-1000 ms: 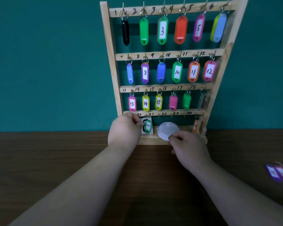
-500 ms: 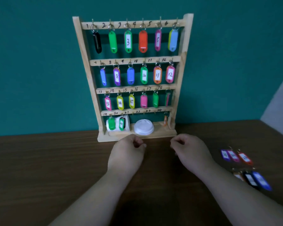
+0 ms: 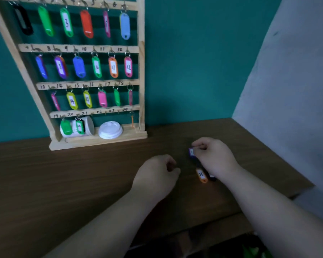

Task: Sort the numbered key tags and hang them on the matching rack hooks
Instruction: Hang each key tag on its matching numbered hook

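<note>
Dark wood tabletop [image 3: 63, 183] right of the pale wooden hook rack [image 3: 141, 71] is where my right hand [image 3: 215, 159] pinches a purple plastic key tag [image 3: 191, 152] in curled fingertips, my left hand [image 3: 155, 175] loosely curled and empty, and its blurred number could send me to the wrong hook.

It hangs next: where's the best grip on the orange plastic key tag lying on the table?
Pinch the orange plastic key tag by its long edges, from above: it lies flat, label up, and the right hand crowds one side.
</note>
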